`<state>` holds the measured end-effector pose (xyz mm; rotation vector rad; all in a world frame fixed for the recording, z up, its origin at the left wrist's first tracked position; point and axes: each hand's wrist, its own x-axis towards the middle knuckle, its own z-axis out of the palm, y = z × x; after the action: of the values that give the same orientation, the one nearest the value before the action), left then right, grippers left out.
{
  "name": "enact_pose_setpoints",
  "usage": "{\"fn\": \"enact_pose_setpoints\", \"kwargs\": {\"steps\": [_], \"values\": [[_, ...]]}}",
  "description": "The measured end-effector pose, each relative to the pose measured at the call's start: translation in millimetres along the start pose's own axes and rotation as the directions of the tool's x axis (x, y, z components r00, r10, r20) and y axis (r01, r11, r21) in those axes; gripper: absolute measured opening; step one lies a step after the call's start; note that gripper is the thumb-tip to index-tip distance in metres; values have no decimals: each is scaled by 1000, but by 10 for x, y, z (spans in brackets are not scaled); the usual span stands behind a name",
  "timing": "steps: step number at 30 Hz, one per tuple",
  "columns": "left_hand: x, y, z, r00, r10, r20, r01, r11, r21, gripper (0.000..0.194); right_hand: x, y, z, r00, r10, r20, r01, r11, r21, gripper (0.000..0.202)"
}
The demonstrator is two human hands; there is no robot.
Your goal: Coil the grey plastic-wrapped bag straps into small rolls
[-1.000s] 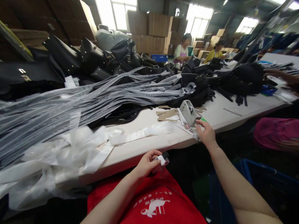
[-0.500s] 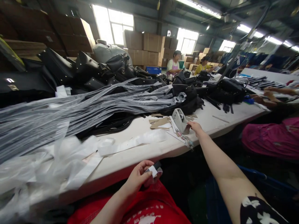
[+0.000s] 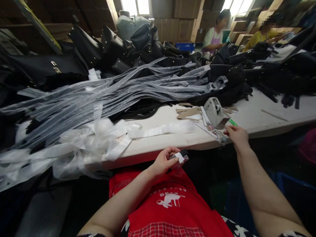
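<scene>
Above the red apron, my left hand (image 3: 164, 162) is closed on a small black strap piece (image 3: 183, 152) with a white paper wrap (image 3: 179, 157) round it. My right hand (image 3: 237, 135) is at the table edge, its fingers pinched beside the grey tape dispenser (image 3: 215, 113); what they hold, if anything, is too small to name. Around the dispenser lie brown card strips (image 3: 189, 113) and a green item (image 3: 233, 122). Crumpled clear material hangs from the front of the dispenser.
Long plastic-wrapped strips (image 3: 138, 89) cover the table's middle. Black bags (image 3: 111, 44) are piled behind. Crumpled white wrapping (image 3: 84, 138) spills over the left front edge. Two people work across the table, one with a pink apron (image 3: 216, 39), one with a yellow top (image 3: 255, 40).
The view has turned right-to-left in content: things sit lower left no longer, but further right and higher. My right hand has drawn slightly down the dispenser's near side; my left still holds the wrapped piece.
</scene>
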<state>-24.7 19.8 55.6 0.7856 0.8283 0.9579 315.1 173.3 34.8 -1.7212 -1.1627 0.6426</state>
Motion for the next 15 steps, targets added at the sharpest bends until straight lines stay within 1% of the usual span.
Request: {"fn": "enact_pose_setpoints", "kwargs": {"steps": [1, 3, 4, 5, 7, 8, 10, 11, 13, 15], "values": [[21, -20, -4, 1000, 10, -6, -10, 1000, 15, 50, -177, -75, 53, 1000, -10, 29, 9, 1000, 21, 33], [60, -54, -3, 998, 39, -39, -37, 998, 51, 49, -605, -295, 184, 989, -29, 142, 16, 996, 92, 34], [75, -65, 2, 997, 56, -55, -52, 996, 73, 48, -842, -422, 255, 959, -56, 278, 7, 985, 172, 32], [86, -70, 9, 995, 75, -68, -69, 993, 99, 47, -1078, -546, 327, 911, -76, 406, -27, 969, 244, 31], [91, -66, 20, 989, 116, -87, -100, 980, 172, 43, -1503, -745, 457, 811, -91, 578, -117, 943, 313, 30], [87, -59, 22, 985, 140, -97, -116, 968, 222, 41, -1672, -807, 511, 762, -90, 641, -163, 931, 325, 30], [70, -43, 11, 974, 195, -112, -149, 934, 324, 36, -1903, -853, 597, 690, -73, 720, -240, 915, 324, 30], [60, -37, -1, 969, 218, -116, -163, 917, 364, 34, -1968, -844, 631, 668, -59, 742, -272, 908, 318, 30], [39, -35, -31, 962, 247, -120, -178, 892, 416, 32, -2025, -794, 689, 647, -26, 762, -323, 896, 304, 31], [21, -44, -61, 958, 256, -126, -176, 878, 446, 31, -2031, -739, 736, 641, 5, 768, -357, 887, 293, 32]]}}
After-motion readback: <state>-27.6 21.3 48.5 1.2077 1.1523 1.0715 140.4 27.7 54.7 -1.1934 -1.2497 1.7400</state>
